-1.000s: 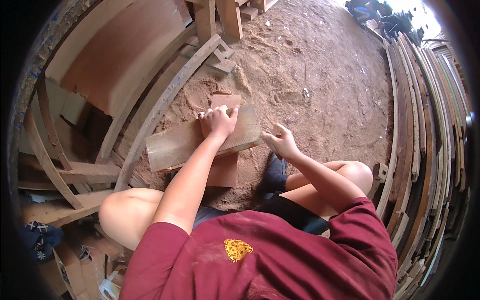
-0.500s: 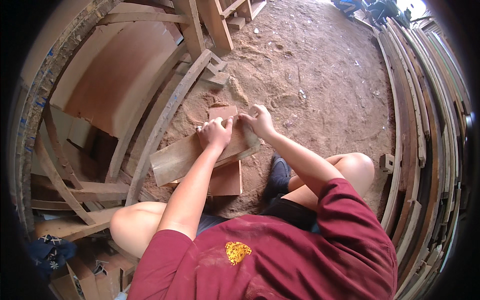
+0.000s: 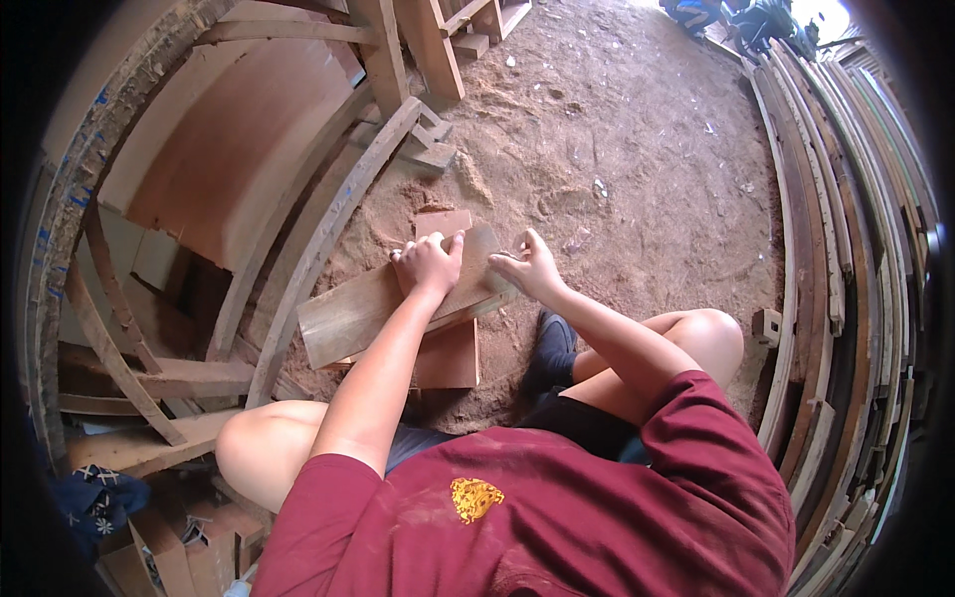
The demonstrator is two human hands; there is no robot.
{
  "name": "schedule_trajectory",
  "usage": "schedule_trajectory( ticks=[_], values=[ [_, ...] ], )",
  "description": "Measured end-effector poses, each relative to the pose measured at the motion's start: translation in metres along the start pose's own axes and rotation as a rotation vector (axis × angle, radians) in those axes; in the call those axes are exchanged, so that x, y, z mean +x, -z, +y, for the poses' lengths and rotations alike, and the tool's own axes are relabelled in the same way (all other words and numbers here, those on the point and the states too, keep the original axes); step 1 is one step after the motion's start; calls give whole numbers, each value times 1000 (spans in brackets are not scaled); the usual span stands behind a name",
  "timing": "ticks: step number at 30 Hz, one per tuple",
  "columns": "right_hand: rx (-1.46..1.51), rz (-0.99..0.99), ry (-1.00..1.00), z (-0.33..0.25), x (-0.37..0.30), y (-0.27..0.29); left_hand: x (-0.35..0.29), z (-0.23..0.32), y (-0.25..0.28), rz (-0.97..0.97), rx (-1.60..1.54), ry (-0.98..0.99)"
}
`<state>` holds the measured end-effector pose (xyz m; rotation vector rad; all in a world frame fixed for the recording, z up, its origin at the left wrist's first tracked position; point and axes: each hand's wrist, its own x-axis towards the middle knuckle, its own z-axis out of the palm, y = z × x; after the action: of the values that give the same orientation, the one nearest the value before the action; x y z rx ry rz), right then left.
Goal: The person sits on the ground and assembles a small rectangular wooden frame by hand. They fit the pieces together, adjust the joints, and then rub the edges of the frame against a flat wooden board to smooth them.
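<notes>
A pale wooden board [image 3: 348,316] lies slanted in front of me, its right end farther away. It rests across a reddish-brown wooden piece [image 3: 450,358], whose ends show on the near and far sides. My left hand [image 3: 428,265] grips the board around its middle, fingers curled over the far edge and thumb along the top. Just off the board's right end is my right hand [image 3: 529,269], thumb and fingers drawn together. Whatever lies between those fingers is too small to make out.
Sandy, dusty ground [image 3: 637,169] spreads ahead with small scraps on it. Curved wooden frames [image 3: 333,224] stand close on the left. Long stacked planks [image 3: 836,259] run down the right side, near a small wooden block [image 3: 767,326]. My dark shoe [image 3: 553,350] is beside the board.
My right hand has moved right and slightly nearer, away from the board's right end, uncovering its corner. My left hand and the board have stayed about where they were.
</notes>
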<state>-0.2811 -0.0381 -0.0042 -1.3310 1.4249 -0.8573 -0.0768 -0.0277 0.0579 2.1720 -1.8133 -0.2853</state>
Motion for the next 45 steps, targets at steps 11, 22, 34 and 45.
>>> schedule_trajectory(
  ticks=[11,22,34,45],
  values=[
    [-73,151,47,-42,82,-22,5,3,7,-83,66,5],
    [-420,-48,-33,-32,-41,23,2,-16,-16,255,-127,-68],
    [-811,-302,26,-37,-26,104,-59,-62,66,-362,435,-417],
    [-1146,-547,11,-51,-22,114,-55,-76,45,-345,317,-234]
  ],
)
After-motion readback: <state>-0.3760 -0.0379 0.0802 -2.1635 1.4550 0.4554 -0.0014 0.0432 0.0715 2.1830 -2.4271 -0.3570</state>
